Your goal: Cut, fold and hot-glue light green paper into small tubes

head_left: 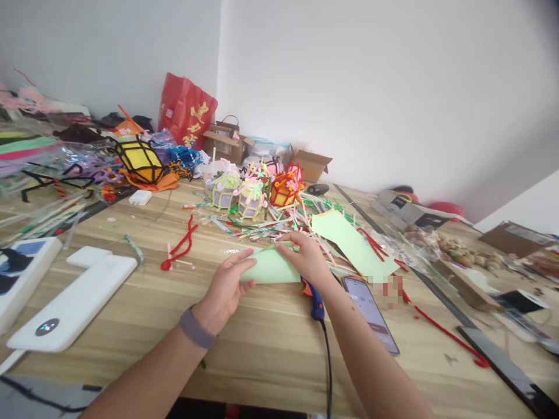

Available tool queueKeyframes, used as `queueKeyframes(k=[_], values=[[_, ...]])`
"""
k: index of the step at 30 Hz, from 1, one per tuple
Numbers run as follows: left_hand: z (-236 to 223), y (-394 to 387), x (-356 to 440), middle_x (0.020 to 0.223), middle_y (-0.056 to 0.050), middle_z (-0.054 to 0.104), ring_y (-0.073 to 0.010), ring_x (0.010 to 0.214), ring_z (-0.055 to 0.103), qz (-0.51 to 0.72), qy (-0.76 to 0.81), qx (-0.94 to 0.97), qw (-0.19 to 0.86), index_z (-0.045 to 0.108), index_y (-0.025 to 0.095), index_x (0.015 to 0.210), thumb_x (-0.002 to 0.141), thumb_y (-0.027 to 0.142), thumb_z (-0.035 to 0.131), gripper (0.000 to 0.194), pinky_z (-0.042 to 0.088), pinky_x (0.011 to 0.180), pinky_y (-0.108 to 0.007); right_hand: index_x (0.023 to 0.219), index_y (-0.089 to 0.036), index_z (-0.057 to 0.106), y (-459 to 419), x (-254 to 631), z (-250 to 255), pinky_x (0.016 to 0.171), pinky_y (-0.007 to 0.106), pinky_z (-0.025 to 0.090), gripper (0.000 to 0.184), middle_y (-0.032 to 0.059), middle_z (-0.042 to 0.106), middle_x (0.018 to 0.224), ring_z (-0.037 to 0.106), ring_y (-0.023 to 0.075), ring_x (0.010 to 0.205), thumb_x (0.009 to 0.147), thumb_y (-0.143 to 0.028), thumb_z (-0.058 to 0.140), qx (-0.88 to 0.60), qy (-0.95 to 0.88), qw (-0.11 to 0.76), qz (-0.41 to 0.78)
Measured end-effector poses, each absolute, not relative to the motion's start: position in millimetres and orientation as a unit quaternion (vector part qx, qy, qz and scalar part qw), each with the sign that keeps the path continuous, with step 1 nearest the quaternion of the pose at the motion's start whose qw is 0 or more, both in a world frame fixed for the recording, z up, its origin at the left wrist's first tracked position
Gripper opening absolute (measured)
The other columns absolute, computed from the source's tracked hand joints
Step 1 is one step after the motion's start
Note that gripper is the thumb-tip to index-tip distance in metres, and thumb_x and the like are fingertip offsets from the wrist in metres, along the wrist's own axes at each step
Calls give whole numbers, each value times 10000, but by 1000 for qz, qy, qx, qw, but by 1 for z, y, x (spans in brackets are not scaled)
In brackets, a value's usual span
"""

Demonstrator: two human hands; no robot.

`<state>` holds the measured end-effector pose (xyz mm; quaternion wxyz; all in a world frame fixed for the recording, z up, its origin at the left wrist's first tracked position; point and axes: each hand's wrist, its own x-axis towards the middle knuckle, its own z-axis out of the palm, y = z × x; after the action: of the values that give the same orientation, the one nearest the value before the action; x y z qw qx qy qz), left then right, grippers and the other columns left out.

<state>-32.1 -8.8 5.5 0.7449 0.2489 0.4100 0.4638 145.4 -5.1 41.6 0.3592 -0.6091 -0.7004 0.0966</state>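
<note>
Between my two hands is a curved sheet of light green paper (275,267), raised a little over the wooden table. My left hand (229,282) grips its left end, thumb on top and fingers beneath. The right end is held by my right hand (305,259), whose fingers bend over the upper edge; part of the sheet is hidden behind them. Just below my right hand lies a blue and orange glue gun (317,299), partly covered by the forearm. A larger green sheet (349,238) rests beyond, to the right.
Small craft lanterns (251,195) stand behind scattered strips. A red pipe cleaner (183,241) lies left of my hands. A phone (371,314) is right of my forearm, a white power bank (74,302) at left. A red bag (186,110) and cardboard box (227,142) stand by the wall.
</note>
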Motion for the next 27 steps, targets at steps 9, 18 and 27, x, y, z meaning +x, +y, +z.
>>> queueKeyframes(k=[9,18,27], values=[[1,-9,-28,948,-57,689,-103,666,604,489,418,225,732,704,152,912,722,108,702,195,423,438,-151,835,-211,668,-7,142,38,861,366,463,162,64,713,957,644,225,941,814,-355,597,-590,-708,368,121],[-3,-2,-31,888,-27,695,-104,703,616,548,428,218,684,700,169,795,680,138,745,127,412,486,-163,893,-197,667,-43,174,42,693,330,490,310,88,734,884,672,222,809,862,-454,497,-682,-603,412,38],[-1,2,-33,919,-31,693,-85,703,615,569,415,192,684,697,157,913,678,76,704,249,403,484,-144,457,-241,502,-93,183,-8,438,275,280,417,53,616,511,569,199,477,773,-483,626,-840,-522,145,21]])
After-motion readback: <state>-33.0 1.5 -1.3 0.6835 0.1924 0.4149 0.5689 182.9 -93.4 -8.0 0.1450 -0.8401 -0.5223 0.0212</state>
